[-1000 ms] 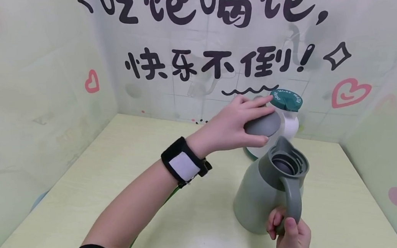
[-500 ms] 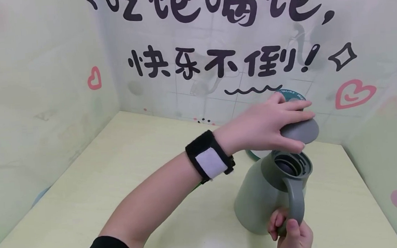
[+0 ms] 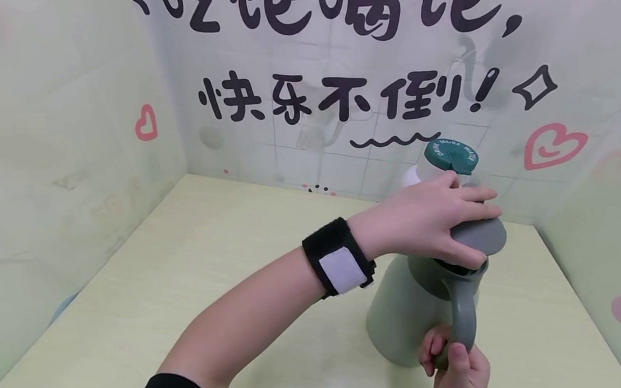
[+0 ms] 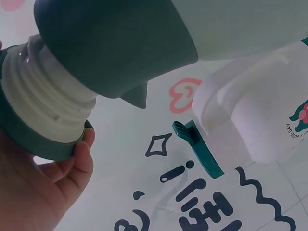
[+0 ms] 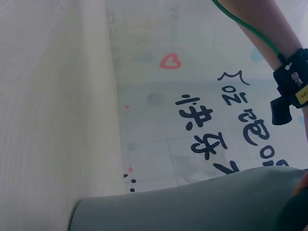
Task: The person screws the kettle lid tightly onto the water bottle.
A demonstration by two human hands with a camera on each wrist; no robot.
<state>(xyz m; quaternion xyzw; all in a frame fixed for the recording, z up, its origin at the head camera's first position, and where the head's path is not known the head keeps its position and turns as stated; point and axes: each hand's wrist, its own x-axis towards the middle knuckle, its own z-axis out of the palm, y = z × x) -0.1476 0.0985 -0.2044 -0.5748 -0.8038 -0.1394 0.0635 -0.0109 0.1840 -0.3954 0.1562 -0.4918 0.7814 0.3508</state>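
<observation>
A grey-green thermos jug (image 3: 400, 314) tilts over the table, its spout and handle toward the right. My right hand (image 3: 464, 375) grips the jug's handle (image 3: 463, 315) near its lower end. With spread fingers, my left hand (image 3: 423, 219) holds the grey screw lid (image 3: 481, 237) right over the jug's mouth. In the left wrist view, the lid's pale threaded plug (image 4: 48, 96) faces the jug's dark collar (image 4: 115, 43), overlapping its edge. The right wrist view has only the jug's side (image 5: 192, 207) along the bottom.
Behind the jug stands a white water jug with a green cap (image 3: 451, 155), partly hidden by my left hand. The pale wooden table (image 3: 227, 236) meets printed sheets (image 3: 286, 159) at the back and both sides. A green cable (image 5: 250, 30) runs along the left forearm.
My left hand has carried the lid rightward from in front of the white jug, then down to the thermos jug's mouth. My right hand keeps its grip on the handle.
</observation>
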